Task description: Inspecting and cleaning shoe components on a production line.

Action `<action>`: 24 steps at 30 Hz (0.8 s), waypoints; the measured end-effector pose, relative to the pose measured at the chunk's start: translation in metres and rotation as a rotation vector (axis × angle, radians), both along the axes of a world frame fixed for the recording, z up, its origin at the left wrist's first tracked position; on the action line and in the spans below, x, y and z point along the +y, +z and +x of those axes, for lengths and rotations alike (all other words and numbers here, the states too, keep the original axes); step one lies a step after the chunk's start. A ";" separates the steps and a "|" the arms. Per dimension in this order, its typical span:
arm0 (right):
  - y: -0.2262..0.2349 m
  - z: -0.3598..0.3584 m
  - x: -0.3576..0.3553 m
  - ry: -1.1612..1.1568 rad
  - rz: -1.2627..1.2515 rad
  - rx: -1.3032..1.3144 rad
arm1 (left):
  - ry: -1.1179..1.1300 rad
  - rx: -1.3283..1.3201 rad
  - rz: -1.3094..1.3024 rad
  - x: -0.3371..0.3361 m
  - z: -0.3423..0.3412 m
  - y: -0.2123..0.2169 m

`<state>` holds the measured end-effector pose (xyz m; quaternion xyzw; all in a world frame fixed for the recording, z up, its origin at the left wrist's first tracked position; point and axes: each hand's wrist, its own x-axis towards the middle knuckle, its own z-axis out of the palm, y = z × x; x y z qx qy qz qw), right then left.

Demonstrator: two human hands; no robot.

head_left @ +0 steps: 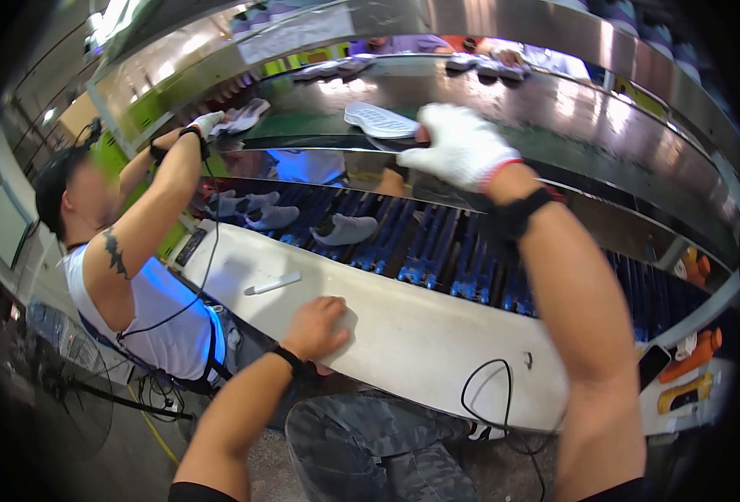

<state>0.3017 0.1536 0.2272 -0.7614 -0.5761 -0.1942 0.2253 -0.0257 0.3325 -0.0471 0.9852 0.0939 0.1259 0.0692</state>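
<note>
A white work glove covers my right hand (pixel 466 149), stretched over the far green belt (pixel 303 125). Its thumb stands apart from the fingers, and the fingertips are at the right end of a white shoe sole (pixel 380 121) lying on that belt. I cannot tell whether they touch it. Bare and with fingers lying loosely, my left hand (pixel 316 328) rests at the near edge of the white bench top (pixel 387 326); it holds nothing. Beyond it on the bench is a white pen-like stick (pixel 272 283).
Grey shoes (pixel 345 230) sit on the blue slatted rollers (pixel 445 251) behind the bench. At left, a co-worker (pixel 148 309) reaches toward shoe parts (pixel 246 115) on the belt. A black cable (pixel 511 393) loops over the bench. A phone (pixel 653 366) and orange bottle (pixel 695 356) stand at right.
</note>
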 end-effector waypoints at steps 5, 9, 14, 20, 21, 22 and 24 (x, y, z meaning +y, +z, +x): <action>0.002 0.065 -0.180 -0.207 0.105 0.227 | 0.102 0.267 0.104 0.063 0.104 0.067; -0.010 0.066 -0.214 -0.176 0.183 0.087 | 0.273 0.272 0.147 0.150 0.162 0.049; -0.013 0.055 -0.190 -0.401 -0.070 -0.190 | 0.346 0.458 -0.147 0.183 0.195 0.003; 0.045 0.054 -0.195 -0.361 -0.279 -0.134 | 0.350 0.526 0.323 0.204 0.247 -0.032; 0.029 0.069 -0.189 -0.312 -0.182 -0.192 | 0.365 0.546 0.394 0.202 0.211 0.011; 0.041 0.071 -0.197 -0.304 -0.176 -0.137 | 0.230 0.406 0.504 0.191 0.226 0.018; 0.045 0.086 -0.203 -0.343 -0.113 -0.289 | -0.058 0.121 0.454 0.146 0.250 0.038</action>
